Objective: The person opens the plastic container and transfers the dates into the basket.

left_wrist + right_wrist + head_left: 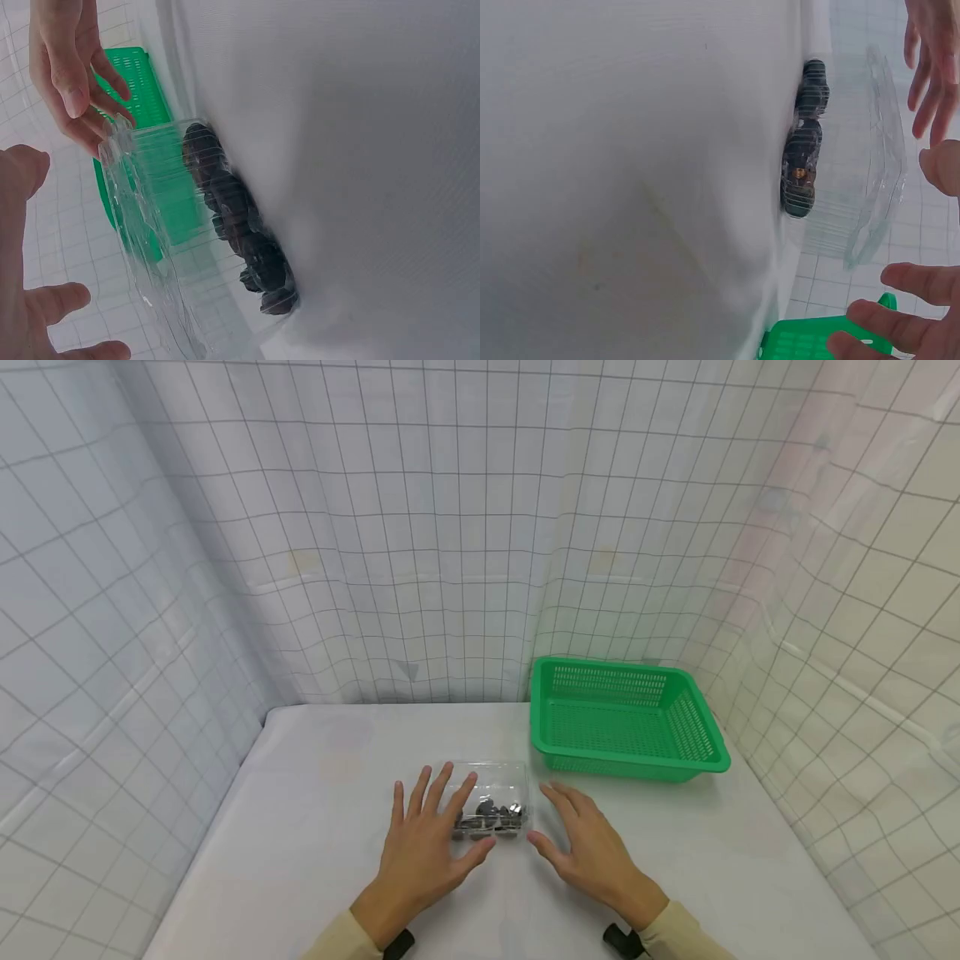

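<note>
White table [322,835]: one green basket [630,763], one clear box [501,776], dark lumps [229,201], perhaps several; two hands [423,852] [592,852] spread, released.

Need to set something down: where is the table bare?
Bare: the white table left of the left hand; the strip behind the clear container, left of the green basket; and right of the right hand, nearer than the basket. Crowded: around the container, between the hands.

1 clear plastic box [497,789], upright on the white tabletop [315,827], dark lumpy pieces [489,817] along its bottom
</note>
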### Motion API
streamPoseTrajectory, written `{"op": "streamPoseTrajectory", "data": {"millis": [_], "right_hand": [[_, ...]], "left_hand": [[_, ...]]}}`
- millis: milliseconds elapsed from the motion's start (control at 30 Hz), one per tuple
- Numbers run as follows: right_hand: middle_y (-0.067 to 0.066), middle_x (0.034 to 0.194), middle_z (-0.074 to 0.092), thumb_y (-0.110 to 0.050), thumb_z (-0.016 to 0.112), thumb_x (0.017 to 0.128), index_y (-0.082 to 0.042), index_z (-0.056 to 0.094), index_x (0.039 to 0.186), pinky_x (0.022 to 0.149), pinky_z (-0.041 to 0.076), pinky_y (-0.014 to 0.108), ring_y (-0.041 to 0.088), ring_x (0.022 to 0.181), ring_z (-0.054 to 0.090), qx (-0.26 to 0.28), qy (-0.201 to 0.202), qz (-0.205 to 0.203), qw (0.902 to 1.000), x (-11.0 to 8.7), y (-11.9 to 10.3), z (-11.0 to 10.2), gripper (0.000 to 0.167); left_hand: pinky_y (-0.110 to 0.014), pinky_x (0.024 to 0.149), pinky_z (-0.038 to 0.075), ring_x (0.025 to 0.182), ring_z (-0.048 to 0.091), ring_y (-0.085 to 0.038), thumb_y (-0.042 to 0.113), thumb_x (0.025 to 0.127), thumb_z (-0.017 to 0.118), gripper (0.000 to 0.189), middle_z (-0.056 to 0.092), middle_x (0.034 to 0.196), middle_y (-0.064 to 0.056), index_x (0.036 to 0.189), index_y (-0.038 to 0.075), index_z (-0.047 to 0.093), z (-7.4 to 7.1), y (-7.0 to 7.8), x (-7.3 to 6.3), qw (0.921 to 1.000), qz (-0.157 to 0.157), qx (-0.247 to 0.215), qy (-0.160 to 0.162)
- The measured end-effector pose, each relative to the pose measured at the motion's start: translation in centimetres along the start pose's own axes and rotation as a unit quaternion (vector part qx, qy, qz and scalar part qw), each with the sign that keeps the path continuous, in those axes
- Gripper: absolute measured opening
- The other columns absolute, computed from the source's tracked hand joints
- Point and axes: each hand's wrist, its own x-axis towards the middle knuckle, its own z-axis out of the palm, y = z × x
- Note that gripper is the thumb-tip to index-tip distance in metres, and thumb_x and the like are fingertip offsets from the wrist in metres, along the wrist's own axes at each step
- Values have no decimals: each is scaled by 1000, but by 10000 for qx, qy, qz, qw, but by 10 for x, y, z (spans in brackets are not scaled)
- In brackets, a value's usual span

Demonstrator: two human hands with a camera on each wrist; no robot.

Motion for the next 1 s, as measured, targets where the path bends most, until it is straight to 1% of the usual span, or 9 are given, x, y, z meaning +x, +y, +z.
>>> {"op": "streamPoseTrajectory", "data": {"millis": [167, 300, 433, 533, 633, 700, 833, 1000], "right_hand": [[16, 166, 66, -48, 80, 111, -9, 62, 166, 125, 59, 63, 41, 155, 65, 542, -524, 497, 9959, 0, -2, 2, 70], [14, 165, 67, -48, 79, 112, -9, 62, 166, 129, 56, 61, 38, 156, 64, 778, -768, 707, 9915, 1, -2, 3, 68], [14, 158, 72, -43, 80, 112, -6, 63, 165, 126, 59, 60, 37, 150, 69, 930, -806, 704, 9899, 1, -3, 4, 67], [14, 149, 77, -39, 81, 112, -3, 64, 162, 119, 63, 59, 35, 140, 75, 1047, -779, 637, 9894, 2, -4, 6, 64], [15, 141, 80, -33, 81, 112, 1, 65, 159, 111, 68, 55, 33, 129, 80, 1180, -766, 542, 9886, 3, -4, 7, 60], [15, 134, 81, -28, 82, 111, 3, 65, 158, 106, 69, 52, 33, 123, 81, 1318, -757, 498, 9871, 3, -4, 8, 58], [14, 126, 83, -19, 82, 111, 7, 64, 157, 101, 71, 49, 32, 115, 82, 1625, -799, 450, 9824, 3, -4, 9, 56], [10, 120, 85, -12, 81, 110, 8, 65, 155, 97, 72, 40, 23, 107, 83, 1830, -888, 517, 9777, 4, -5, 12, 52]], "left_hand": [[-85, 135, 35, 171, 45, -48, 72, 103, 76, 88, 49, 184, -13, 178, 32, 51, 4, 6, 5, 9998, 149, -70, -136], [-86, 135, 34, 172, 45, -48, 69, 105, 76, 84, 49, 184, -12, 177, 32, 52, 7, 9, 9, 9993, 234, -174, -251], [-85, 136, 33, 171, 45, -46, 67, 105, 78, 82, 50, 184, -11, 176, 33, 53, 13, 11, 12, 9989, 312, -186, -287], [-85, 136, 34, 170, 48, -45, 65, 105, 80, 80, 53, 182, -10, 174, 33, 56, 16, 11, 13, 9986, 426, -184, -252], [-84, 136, 36, 168, 51, -44, 64, 105, 80, 78, 56, 180, -9, 172, 33, 57, 21, 12, 16, 9981, 545, -174, -247], [-84, 135, 37, 167, 52, -44, 63, 106, 80, 77, 58, 178, -9, 172, 32, 58, 23, 13, 18, 9976, 629, -177, -250], [-83, 133, 41, 164, 56, -44, 61, 106, 81, 75, 61, 174, -9, 172, 32, 58, 26, 15, 21, 9967, 772, -127, -226], [-80, 131, 45, 160, 60, -41, 59, 104, 84, 75, 65, 171, -9, 170, 30, 61, 30, 16, 23, 9958, 907, 96, -111]]}}
